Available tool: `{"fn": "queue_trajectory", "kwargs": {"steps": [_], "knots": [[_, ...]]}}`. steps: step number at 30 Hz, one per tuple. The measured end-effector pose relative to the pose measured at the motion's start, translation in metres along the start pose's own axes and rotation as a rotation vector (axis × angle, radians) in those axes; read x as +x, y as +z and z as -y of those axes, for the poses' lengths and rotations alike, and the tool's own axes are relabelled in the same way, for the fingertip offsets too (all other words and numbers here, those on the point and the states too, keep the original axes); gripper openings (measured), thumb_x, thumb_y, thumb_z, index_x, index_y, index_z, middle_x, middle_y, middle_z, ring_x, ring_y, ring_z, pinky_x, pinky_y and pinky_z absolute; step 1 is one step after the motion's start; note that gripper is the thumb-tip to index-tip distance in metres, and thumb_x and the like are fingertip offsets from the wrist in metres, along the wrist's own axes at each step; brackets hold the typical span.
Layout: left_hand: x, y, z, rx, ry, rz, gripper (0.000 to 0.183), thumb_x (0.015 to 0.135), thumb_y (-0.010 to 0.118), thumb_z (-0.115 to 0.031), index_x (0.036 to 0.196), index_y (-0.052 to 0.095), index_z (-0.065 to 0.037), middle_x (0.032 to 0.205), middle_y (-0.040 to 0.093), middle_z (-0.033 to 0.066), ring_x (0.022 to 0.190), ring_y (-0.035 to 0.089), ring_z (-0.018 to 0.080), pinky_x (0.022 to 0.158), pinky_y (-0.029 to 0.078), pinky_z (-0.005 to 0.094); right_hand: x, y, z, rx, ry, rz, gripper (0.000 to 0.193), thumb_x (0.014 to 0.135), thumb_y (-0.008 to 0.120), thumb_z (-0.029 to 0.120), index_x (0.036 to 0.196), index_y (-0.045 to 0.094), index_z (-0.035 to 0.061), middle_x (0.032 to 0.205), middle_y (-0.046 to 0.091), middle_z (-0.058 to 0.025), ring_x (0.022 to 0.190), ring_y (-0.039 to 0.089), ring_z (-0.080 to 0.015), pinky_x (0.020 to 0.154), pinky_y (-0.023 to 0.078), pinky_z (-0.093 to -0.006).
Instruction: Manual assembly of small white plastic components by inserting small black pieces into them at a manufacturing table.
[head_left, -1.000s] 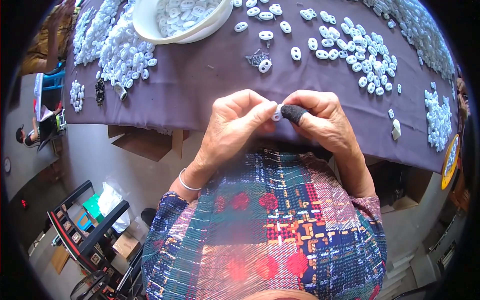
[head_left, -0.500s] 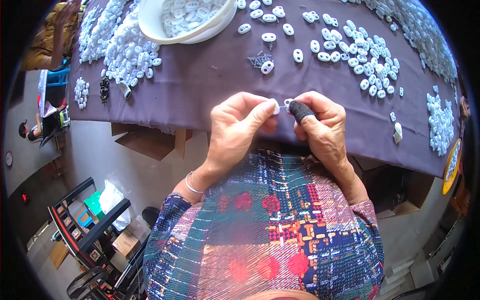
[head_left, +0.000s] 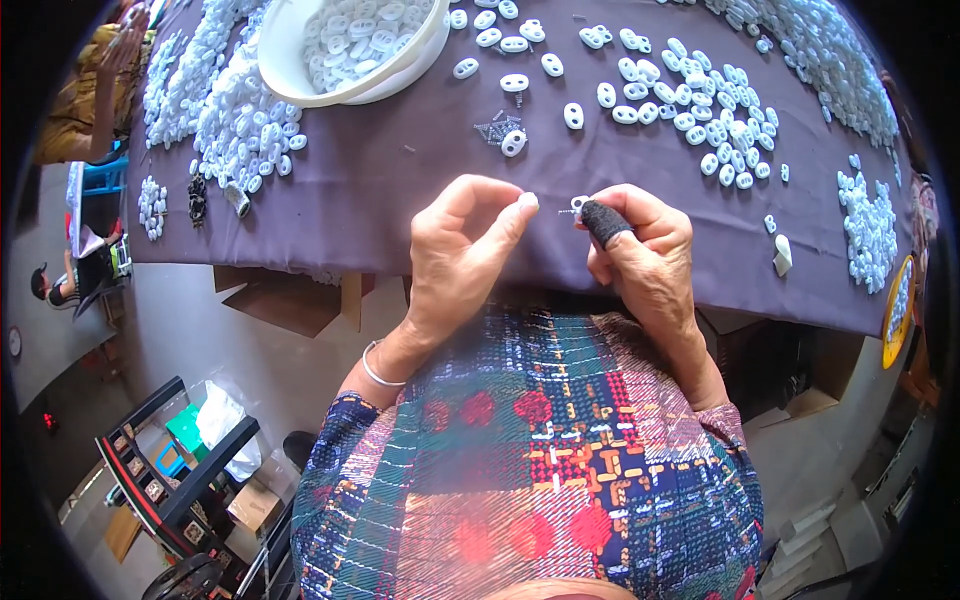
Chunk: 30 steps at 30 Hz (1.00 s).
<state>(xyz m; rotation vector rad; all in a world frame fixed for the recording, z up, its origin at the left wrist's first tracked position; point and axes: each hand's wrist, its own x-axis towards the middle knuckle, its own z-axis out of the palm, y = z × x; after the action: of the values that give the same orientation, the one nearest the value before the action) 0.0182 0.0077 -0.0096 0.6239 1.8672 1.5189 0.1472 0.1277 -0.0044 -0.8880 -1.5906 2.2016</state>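
Observation:
My right hand (head_left: 650, 245), a black wrap around its thumb, pinches a small white two-hole plastic piece (head_left: 578, 203). A thin screw (head_left: 565, 212) sticks out from that piece to the left. Apart from it, on the left, my left hand (head_left: 455, 250) has thumb and index finger pressed together. Something whitish shows at those fingertips, too small to name. Beyond both hands lies a small heap of screws (head_left: 490, 130) with a white oval two-hole piece (head_left: 513, 143) beside it. Another oval piece (head_left: 514, 83) lies a little farther off, a screw below it.
A white basin (head_left: 285, 82) of oval pieces stands at the far left, beside a large pile (head_left: 245, 135). Loose ovals (head_left: 725, 130) spread to the right. Smaller parts (head_left: 870, 235) lie near the right edge by a yellow-rimmed tray (head_left: 893, 340). Open cardboard boxes (head_left: 290, 300) sit under the table.
My left hand has drawn away to the left from the piece in my right hand, and the white piece in its fingers shows less. The whole view has shifted slightly.

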Motion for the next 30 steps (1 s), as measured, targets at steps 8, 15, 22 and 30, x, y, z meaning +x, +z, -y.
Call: {"fn": "queue_trajectory", "kwargs": {"steps": [8,15,22,30], "knots": [[0.004,0.001,0.003,0.036,0.293,0.018,0.011,0.077,0.067,-0.003,0.086,0.062,0.000,0.082,0.060,0.0074,0.076,0.059,0.0146,0.068,0.047,0.0257,0.001,0.005,0.001,0.011,0.025,0.010,0.012,0.088,0.053,0.008,0.090,0.058,-0.0026,0.061,0.051,0.0005,0.047,0.043,-0.0043,0.043,0.034,-0.0180],[-0.001,-0.001,-0.003,0.012,0.198,0.066,0.007,0.077,0.067,-0.002,0.082,0.063,0.001,0.078,0.059,0.0055,0.071,0.057,0.0107,0.063,0.045,0.0224,0.003,0.007,0.000,0.115,0.111,0.075,0.014,0.089,0.055,0.011,0.093,0.057,-0.0023,0.064,0.049,0.0015,0.049,0.042,-0.0038,0.044,0.034,-0.0180],[-0.003,0.000,0.000,0.045,0.219,0.057,0.008,0.076,0.068,-0.002,0.080,0.062,0.001,0.077,0.059,0.0054,0.069,0.056,0.0108,0.062,0.045,0.0225,0.000,0.008,0.000,0.096,0.136,0.053,0.014,0.087,0.057,0.008,0.096,0.057,-0.0021,0.071,0.053,-0.0001,0.052,0.044,-0.0028,0.044,0.035,-0.0170],[-0.005,-0.001,0.004,-0.009,0.227,0.080,0.007,0.076,0.068,-0.002,0.079,0.062,0.001,0.076,0.059,0.0069,0.068,0.057,0.0131,0.061,0.045,0.0241,0.002,0.011,0.003,-0.046,0.086,0.078,0.010,0.085,0.055,0.002,0.094,0.058,-0.0006,0.070,0.054,0.0022,0.052,0.044,-0.0020,0.045,0.034,-0.0163]]}}
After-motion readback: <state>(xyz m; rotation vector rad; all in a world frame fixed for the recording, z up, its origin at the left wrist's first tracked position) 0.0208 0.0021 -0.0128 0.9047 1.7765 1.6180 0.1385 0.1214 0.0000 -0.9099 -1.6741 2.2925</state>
